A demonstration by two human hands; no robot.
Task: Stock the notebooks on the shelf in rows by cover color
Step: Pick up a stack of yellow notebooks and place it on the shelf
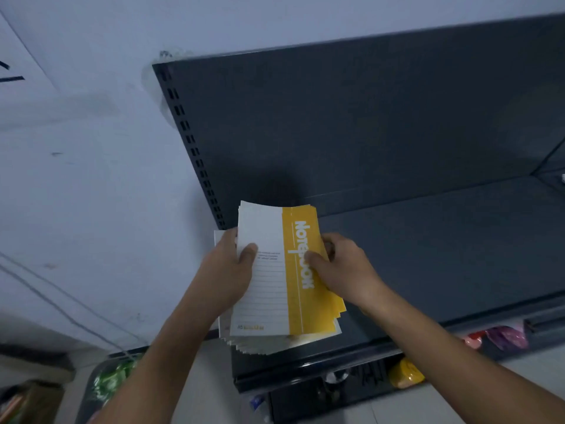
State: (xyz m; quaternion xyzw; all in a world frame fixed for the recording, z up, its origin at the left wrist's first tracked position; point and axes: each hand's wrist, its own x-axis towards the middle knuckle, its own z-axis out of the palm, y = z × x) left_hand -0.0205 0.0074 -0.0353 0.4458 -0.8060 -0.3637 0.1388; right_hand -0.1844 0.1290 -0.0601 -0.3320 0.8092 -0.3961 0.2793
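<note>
A stack of several notebooks [275, 289] with yellow-and-white covers is held over the left end of the dark grey shelf [443, 240]. The top cover reads "Notebook" in white on its yellow band. My left hand [232, 267] grips the stack's left edge, thumb on the white part of the cover. My right hand [339, 267] grips the right edge, thumb on the yellow band. The lower notebooks fan out a little at the bottom. The shelf board behind and to the right of the stack is bare.
The shelf's dark back panel [367, 123] and slotted upright [195, 154] stand against a pale wall. Below the shelf lip are lower shelves with a yellow packet [406, 374], pink and purple packets [501, 336] and green items [113, 381]. A cardboard box [33, 402] sits at bottom left.
</note>
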